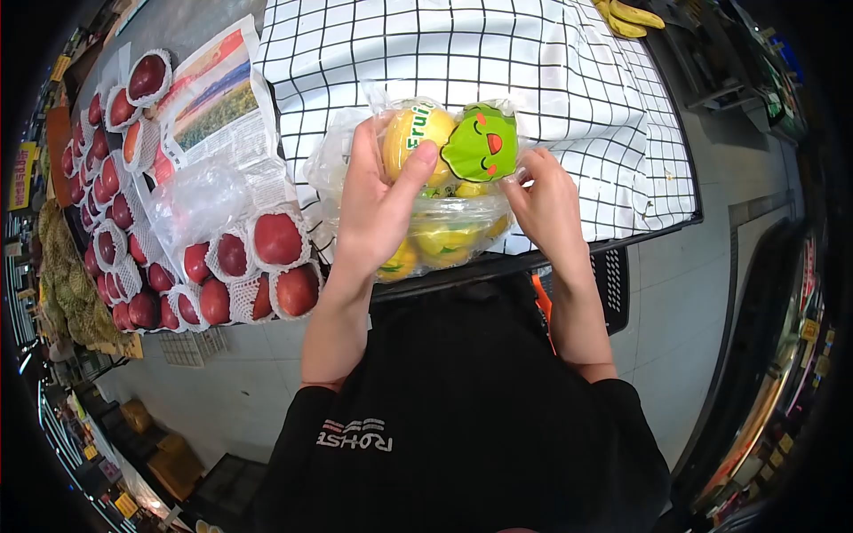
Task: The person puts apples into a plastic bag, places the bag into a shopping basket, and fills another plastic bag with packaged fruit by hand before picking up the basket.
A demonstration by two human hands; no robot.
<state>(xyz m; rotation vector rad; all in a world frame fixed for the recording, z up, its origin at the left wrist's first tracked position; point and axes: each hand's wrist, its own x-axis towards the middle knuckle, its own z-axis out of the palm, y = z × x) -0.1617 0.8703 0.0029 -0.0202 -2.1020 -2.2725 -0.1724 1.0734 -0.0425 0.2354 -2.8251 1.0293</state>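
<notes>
My left hand is closed around a round yellow fruit in a clear plastic wrapper printed with "Fruit", its thumb across the front. A green smiling cartoon shows on the wrapper's right part. The fingers of my right hand are pinched together at the wrapper's right edge. Just below lies a clear plastic bag holding several more yellow fruits, partly hidden by my left hand and wrist. What kind of fruit it is, I cannot tell.
A checked white cloth covers the table. At left, many red fruits sit in white foam nets beside a newspaper and crumpled clear plastic. Bananas lie at the far right corner. The table's dark edge runs before my body.
</notes>
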